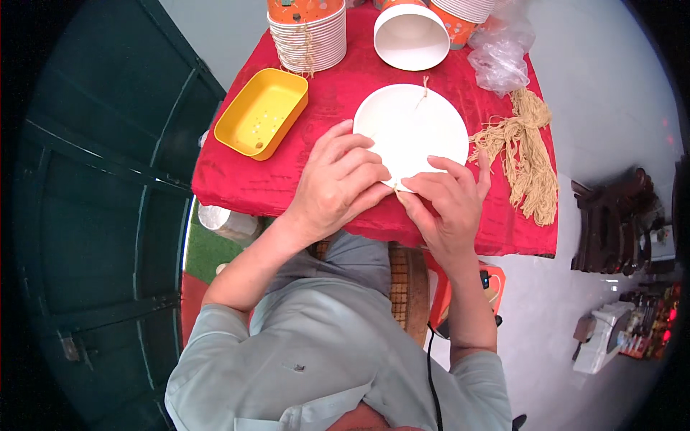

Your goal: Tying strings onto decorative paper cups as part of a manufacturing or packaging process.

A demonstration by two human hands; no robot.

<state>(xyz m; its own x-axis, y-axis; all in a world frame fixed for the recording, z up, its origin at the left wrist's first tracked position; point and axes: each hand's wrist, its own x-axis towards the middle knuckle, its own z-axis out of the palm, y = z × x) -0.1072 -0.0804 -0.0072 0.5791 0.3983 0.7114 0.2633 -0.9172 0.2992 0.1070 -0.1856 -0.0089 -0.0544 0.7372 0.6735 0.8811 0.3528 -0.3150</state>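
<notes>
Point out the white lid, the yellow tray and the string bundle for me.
white lid [417, 122], head view, bare centre of its top.
yellow tray [260, 113], head view, its dotted floor.
string bundle [530, 154], head view, middle of the tan strands.

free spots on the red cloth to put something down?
Bare cloth lies along the near left edge, between the yellow tray and the left hand. A smaller patch sits between tray and white plate. The far edge is crowded with cup stacks, and the right by string bundle and plastic bag.
</notes>
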